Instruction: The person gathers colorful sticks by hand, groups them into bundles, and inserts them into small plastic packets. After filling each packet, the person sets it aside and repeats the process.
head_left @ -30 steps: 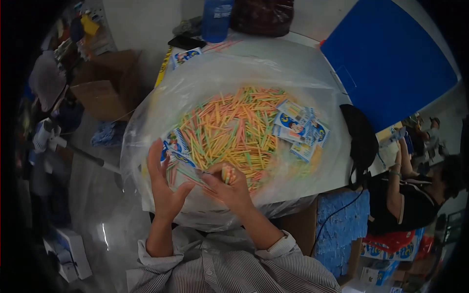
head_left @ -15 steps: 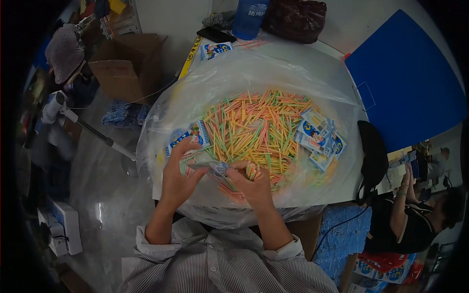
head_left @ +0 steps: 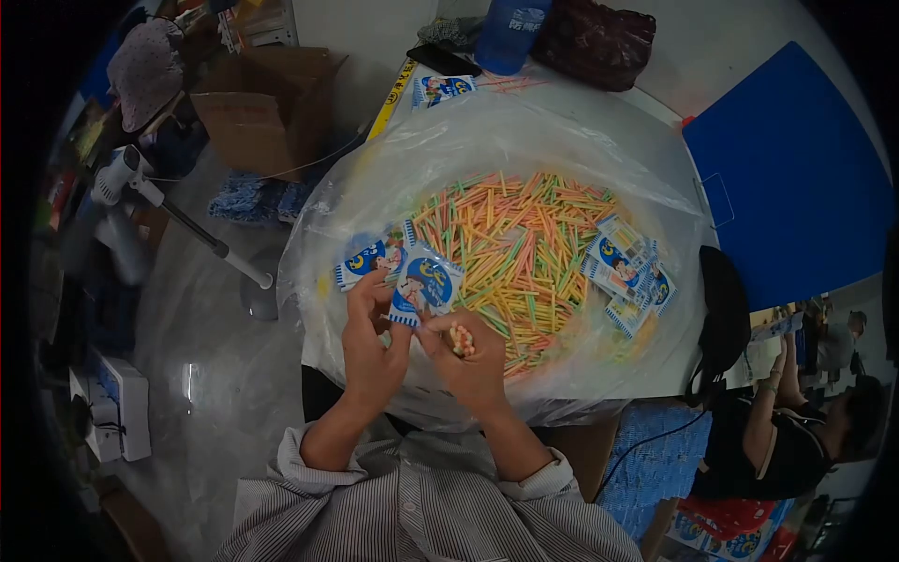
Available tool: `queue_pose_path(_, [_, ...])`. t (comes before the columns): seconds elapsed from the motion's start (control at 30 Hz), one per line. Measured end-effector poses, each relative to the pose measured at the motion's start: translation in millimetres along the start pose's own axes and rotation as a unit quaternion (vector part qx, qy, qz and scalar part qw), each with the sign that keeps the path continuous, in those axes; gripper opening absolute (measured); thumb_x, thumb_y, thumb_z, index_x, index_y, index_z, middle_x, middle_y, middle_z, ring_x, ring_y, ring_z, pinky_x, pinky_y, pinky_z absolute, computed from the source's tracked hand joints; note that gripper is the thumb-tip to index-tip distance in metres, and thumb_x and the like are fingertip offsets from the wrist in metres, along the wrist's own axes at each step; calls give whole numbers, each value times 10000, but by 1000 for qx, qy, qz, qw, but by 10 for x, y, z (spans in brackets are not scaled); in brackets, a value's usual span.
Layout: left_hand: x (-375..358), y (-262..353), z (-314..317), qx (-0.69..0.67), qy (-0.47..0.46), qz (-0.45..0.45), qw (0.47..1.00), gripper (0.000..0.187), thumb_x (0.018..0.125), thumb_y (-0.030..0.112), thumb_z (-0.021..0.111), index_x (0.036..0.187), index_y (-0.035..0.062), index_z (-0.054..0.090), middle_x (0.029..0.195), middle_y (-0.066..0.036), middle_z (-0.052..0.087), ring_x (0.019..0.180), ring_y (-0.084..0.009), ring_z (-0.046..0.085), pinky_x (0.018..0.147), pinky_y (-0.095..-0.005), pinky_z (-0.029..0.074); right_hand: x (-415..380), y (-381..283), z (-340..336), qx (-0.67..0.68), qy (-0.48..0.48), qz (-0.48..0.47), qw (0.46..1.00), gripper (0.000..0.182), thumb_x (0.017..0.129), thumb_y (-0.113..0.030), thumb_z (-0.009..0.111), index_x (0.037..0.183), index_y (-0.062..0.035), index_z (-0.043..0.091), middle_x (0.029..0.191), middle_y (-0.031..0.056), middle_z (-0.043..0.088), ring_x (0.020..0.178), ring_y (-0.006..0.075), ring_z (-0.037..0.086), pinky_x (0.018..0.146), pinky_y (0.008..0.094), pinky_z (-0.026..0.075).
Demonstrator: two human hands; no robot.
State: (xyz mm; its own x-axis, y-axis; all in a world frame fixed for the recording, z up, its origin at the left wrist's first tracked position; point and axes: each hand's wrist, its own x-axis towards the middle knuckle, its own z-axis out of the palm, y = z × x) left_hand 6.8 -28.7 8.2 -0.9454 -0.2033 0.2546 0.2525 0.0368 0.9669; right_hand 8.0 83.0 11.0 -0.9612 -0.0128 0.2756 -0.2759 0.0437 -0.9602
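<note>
Pink, yellow and green sticks [head_left: 524, 253] lie heaped in a large clear plastic bag [head_left: 496, 117] spread on the table. My left hand [head_left: 373, 342] is closed on the lower left part of a blue and white packet [head_left: 426, 284], held upright over the heap's left edge. My right hand [head_left: 470, 361] wraps round a small bundle of sticks [head_left: 462, 340], its thumb and finger at the packet's bottom corner. Another packet [head_left: 361, 262] lies just behind my left hand. On the heap's right side rest several more packets [head_left: 618, 267].
A blue bottle [head_left: 510, 37], a dark bag [head_left: 595, 42] and a phone [head_left: 443, 60] stand or lie at the table's back. A blue panel [head_left: 791, 178] is at the right, a co-worker [head_left: 773, 440] beyond. An open carton [head_left: 267, 112] and a fan [head_left: 201, 234] are at the left.
The packet has come up between my hands with its printed front showing. My left fingers, spread before, have closed on it. The whole view has shifted slightly.
</note>
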Motion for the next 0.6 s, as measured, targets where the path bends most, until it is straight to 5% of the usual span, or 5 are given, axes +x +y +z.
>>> queue_pose_path(0.1, [10,96,-18,142,-4,75,987,490,685,-73,539,1129,28,359,819,-70,524,719,-152,557,599,-260,455,31,-18,-60,77,11,112,991,37,745,-21,598,748,-22,562,640,-13,524,567,34,471,496,172,378])
queue_pose_path(0.3, [62,50,-132,240,-84,190,948,261,659,-51,593,903,27,542,724,-71,537,579,-151,562,515,-240,455,159,75,-110,-149,49,-67,985,79,765,-46,573,829,-7,550,623,4,519,560,33,462,492,188,380])
queue_pose_path(0.43, [143,69,-110,207,-18,192,959,191,652,-48,602,829,14,564,678,-64,531,535,-137,552,479,-241,449,254,-95,-212,-120,-10,34,992,113,784,-87,563,845,3,532,640,21,536,550,50,470,487,202,378])
queue_pose_path(0.53, [188,87,-115,233,0,210,950,202,653,-36,613,841,15,560,659,-56,526,518,-131,541,462,-236,441,253,-215,-338,-178,-71,100,976,185,743,-116,577,874,2,520,699,138,545,613,258,557,552,309,428])
queue_pose_path(0.6, [204,93,-81,255,4,229,940,197,656,-28,618,838,17,562,656,-49,522,499,-129,529,451,-234,434,227,-306,-350,-235,-111,-51,964,260,801,-202,561,936,4,479,634,117,534,520,179,522,487,258,395])
